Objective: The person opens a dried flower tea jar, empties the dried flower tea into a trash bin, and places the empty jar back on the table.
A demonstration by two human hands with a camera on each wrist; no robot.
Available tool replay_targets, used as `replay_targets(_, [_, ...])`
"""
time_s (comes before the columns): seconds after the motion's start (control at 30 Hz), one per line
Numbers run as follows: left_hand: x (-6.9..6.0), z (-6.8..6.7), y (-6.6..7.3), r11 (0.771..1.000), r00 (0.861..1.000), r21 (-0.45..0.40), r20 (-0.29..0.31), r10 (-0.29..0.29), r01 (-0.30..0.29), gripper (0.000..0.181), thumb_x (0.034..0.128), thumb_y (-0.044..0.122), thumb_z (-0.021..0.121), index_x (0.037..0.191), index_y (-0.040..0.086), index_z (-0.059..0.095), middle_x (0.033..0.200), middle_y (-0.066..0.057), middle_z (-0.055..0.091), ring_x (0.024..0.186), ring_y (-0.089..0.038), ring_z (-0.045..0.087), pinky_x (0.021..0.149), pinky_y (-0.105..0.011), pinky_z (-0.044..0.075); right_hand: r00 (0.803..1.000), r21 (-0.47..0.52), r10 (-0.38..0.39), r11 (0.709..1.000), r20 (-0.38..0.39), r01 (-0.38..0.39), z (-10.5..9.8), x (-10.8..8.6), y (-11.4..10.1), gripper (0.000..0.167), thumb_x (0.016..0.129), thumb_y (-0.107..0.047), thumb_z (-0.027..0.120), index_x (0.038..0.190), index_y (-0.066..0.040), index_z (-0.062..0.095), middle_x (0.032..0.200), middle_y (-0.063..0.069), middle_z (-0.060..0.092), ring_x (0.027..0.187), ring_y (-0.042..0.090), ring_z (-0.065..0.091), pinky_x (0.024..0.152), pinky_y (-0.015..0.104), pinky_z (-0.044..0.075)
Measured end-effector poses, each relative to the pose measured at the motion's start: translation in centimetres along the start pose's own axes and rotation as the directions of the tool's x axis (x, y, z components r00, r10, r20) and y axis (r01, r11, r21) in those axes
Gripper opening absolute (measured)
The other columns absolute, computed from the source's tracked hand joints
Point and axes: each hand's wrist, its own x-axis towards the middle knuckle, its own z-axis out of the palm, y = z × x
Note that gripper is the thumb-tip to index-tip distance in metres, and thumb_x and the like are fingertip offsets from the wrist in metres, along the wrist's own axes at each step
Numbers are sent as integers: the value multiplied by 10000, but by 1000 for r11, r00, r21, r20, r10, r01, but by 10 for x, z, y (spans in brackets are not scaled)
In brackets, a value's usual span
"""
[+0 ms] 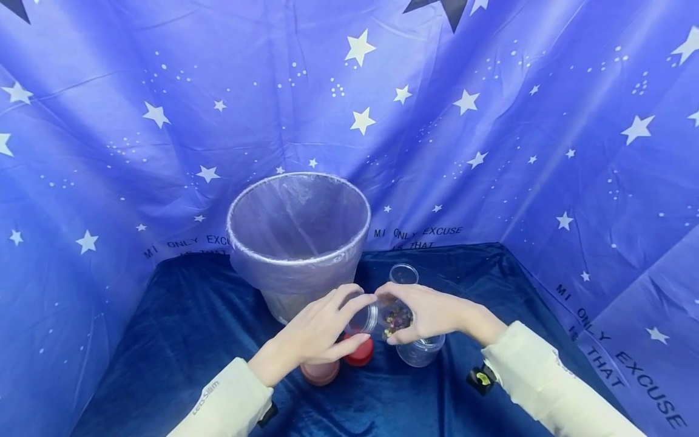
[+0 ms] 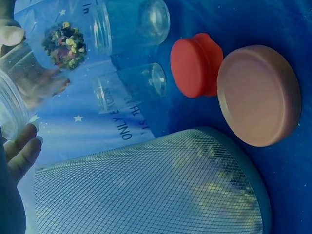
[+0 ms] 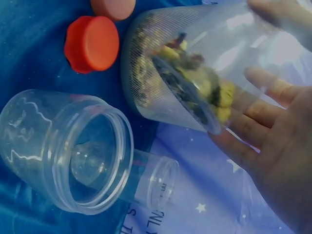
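Both hands hold one clear jar (image 1: 384, 309) on its side in front of the bin. Colourful dried pieces (image 2: 65, 46), like dried flowers, are gathered at its base end. My left hand (image 1: 322, 328) grips the threaded mouth end, with fingers above and thumb below. At the base end my right hand (image 1: 434, 312) curls its fingers and thumb round the jar; in the right wrist view its fingers (image 3: 248, 122) lie along the wall. Below the hands are a red lid (image 1: 358, 352) and a pinkish lid (image 1: 320, 371), the latter partly covered by the left hand.
A mesh bin (image 2: 146, 190) lined with a clear bag stands behind the left hand, yellowish bits showing low through its mesh. An open clear jar (image 3: 29, 131) stands beneath the right hand, with a narrower clear container (image 1: 404, 274) behind it. Starry cloth (image 1: 306, 79) hangs around the table.
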Motion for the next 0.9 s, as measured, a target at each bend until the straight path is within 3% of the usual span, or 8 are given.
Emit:
replay_targets(0.2, [0, -5, 4, 980, 983, -121, 115, -143, 157, 553, 971, 471, 529, 1418, 154, 460, 1296, -41, 520, 1071, -157, 609, 839, -300, 567, 1000, 17, 12, 1000, -9, -11, 5, 2, 2, 696, 779, -532, 765, 1338, -195, 525, 1094, -106, 635, 947, 95, 624, 810, 271, 533])
replay_targets(0.27, [0, -7, 4, 975, 976, -134, 153, -155, 176, 594, 952, 463, 569, 1443, 158, 435, 1328, -36, 504, 1097, -158, 610, 865, -308, 564, 1000, 40, 4, 999, -8, -4, 4, 1, 4, 662, 781, -499, 770, 1325, -203, 536, 1047, -99, 640, 894, 97, 624, 761, 268, 539])
replay_targets(0.37, [0, -10, 3, 987, 982, -103, 155, -108, 125, 645, 949, 458, 583, 1473, 130, 398, 1349, -60, 497, 1084, -163, 625, 869, -298, 564, 1000, 66, -2, 998, -11, 3, 3, 0, 6, 632, 781, -446, 774, 1318, -208, 537, 1011, -91, 635, 862, 96, 615, 726, 265, 540])
replay_targets(0.5, [3, -10, 1, 1000, 996, -6, 85, -17, 17, 643, 993, 492, 489, 1467, 67, 395, 1299, -104, 535, 999, -177, 649, 853, -292, 561, 999, 70, -22, 997, -34, 24, 5, 0, 5, 629, 762, -354, 779, 1319, -203, 527, 1034, -102, 628, 878, 81, 613, 754, 253, 537])
replay_targets(0.63, [7, -9, 0, 997, 999, 83, 33, 6, -9, 681, 1020, 559, 309, 1424, 27, 439, 1218, -114, 585, 923, -194, 642, 799, -318, 556, 996, 42, -31, 999, -79, 34, 11, 1, 1, 662, 733, -326, 797, 1318, -213, 509, 1100, -117, 614, 939, 61, 605, 806, 254, 531])
replay_targets(0.73, [10, -8, -1, 992, 999, 128, 34, 14, -18, 737, 1014, 593, 202, 1376, 12, 473, 1150, -99, 607, 898, -193, 622, 761, -321, 546, 993, 33, -26, 999, -112, 30, 15, 2, 0, 660, 710, -303, 805, 1294, -223, 508, 1093, -107, 612, 933, 64, 604, 790, 263, 538])
replay_targets(0.83, [10, -7, -2, 987, 998, 150, 33, 44, -49, 740, 1011, 600, 191, 1321, 1, 493, 1059, -80, 614, 851, -182, 594, 726, -306, 531, 992, 31, -19, 999, -127, 23, 18, 2, -1, 654, 690, -265, 800, 1277, -216, 515, 1071, -92, 623, 893, 49, 604, 749, 238, 537])
replay_targets(0.9, [10, -5, -4, 985, 997, 156, 23, 71, -74, 691, 1008, 591, 271, 1285, 0, 496, 985, -60, 602, 806, -168, 567, 692, -286, 511, 991, 20, -21, 1000, -132, 23, 21, 3, -1, 654, 679, -256, 797, 1270, -209, 520, 1061, -87, 631, 873, 31, 596, 734, 221, 531])
